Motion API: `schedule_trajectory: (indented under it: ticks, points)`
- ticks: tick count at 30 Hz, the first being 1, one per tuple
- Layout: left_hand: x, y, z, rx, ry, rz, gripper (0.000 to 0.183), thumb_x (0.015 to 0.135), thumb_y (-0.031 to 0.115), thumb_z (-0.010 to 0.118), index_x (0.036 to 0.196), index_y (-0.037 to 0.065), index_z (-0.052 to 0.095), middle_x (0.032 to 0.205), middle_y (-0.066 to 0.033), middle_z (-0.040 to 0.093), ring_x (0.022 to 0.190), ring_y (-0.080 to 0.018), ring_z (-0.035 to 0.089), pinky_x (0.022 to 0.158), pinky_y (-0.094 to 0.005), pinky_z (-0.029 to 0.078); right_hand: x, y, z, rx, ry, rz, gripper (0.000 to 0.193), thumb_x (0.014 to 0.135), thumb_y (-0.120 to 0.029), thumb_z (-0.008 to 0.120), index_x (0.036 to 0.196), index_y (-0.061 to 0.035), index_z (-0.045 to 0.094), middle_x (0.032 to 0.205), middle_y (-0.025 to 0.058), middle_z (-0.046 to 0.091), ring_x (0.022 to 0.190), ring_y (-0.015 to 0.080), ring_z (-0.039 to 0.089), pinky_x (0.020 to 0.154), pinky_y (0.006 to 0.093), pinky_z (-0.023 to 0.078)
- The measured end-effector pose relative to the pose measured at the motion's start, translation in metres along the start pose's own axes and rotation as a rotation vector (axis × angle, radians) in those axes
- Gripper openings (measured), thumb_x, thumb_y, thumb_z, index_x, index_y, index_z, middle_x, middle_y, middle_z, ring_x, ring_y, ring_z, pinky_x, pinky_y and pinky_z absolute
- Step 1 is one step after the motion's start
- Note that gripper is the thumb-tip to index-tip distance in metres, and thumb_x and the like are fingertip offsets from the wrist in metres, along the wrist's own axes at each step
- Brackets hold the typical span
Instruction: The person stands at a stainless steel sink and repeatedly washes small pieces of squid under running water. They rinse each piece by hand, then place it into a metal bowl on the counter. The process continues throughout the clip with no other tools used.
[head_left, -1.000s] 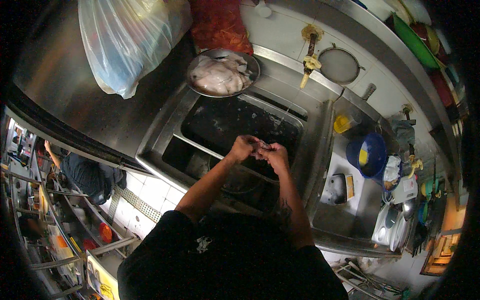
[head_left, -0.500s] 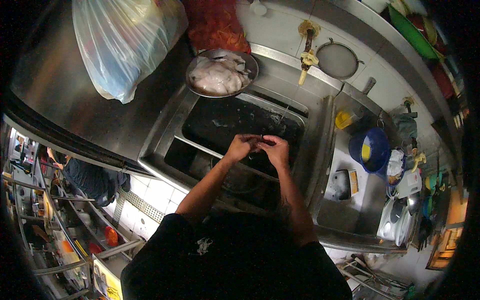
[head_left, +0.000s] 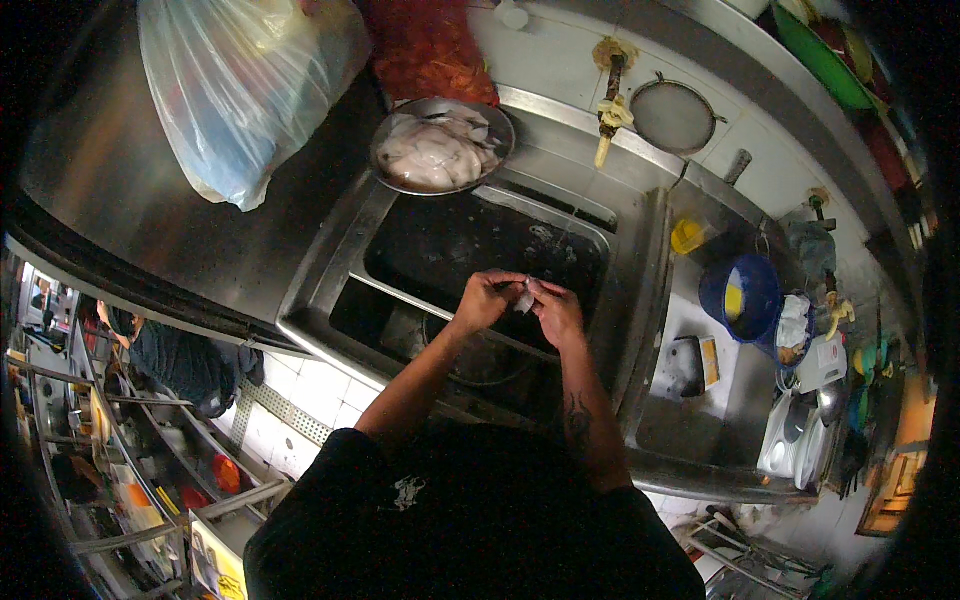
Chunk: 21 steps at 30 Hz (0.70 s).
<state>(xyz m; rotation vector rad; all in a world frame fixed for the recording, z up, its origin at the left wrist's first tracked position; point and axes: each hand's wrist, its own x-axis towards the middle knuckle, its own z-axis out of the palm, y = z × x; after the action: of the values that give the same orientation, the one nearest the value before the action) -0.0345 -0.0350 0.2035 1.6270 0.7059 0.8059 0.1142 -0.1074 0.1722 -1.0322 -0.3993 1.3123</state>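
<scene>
One pale fleshy piece (head_left: pixel 524 299), likely light, soft and slippery, is pinched by the nearly closed left hand (head_left: pixel 485 299) and right hand (head_left: pixel 558 314); its edges are best gripped.

Steel sink counter (head_left: pixel 640 240), a metal bowl (head_left: pixel 508 140) of pale flesh (head_left: pixel 435 155) on its far left corner.

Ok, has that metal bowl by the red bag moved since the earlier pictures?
No, the metal bowl has not shifted either way: it sits over the same far-left corner of the sink, beside the red bag.
</scene>
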Motion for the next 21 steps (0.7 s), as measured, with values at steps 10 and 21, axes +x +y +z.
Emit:
schedule_trajectory:
  ticks: [10, 21]
  points:
    - [-0.007, 0.004, -0.015, -0.222, -0.122, -0.257, 0.021, 0.083, 0.008, 0.066, 0.098, -0.007, 0.067, 0.089, -0.0113, 0.068, 0.078, -0.0134, 0.063, 0.07, -0.027, 0.055, -0.004, 0.004, 0.004, 0.053, 0.05, 0.075, 0.021, 0.079, -0.002, 0.068, 0.098, -0.0015, 0.06, 0.092, 0.0079, 0.064, 0.081, 0.0186, 0.063, 0.071, 0.0303, 0.051]
    - [-0.006, 0.009, -0.018, 0.018, -0.052, -0.188, 0.019, 0.077, 0.009, 0.067, 0.091, -0.004, 0.068, 0.072, -0.008, 0.067, 0.065, -0.009, 0.061, 0.059, -0.0239, 0.05, -0.007, 0.014, 0.028, -0.639, 0.161, -0.409, 0.011, 0.081, 0.002, 0.064, 0.092, 0.0005, 0.064, 0.086, 0.0066, 0.066, 0.076, 0.0121, 0.061, 0.07, 0.0253, 0.048]
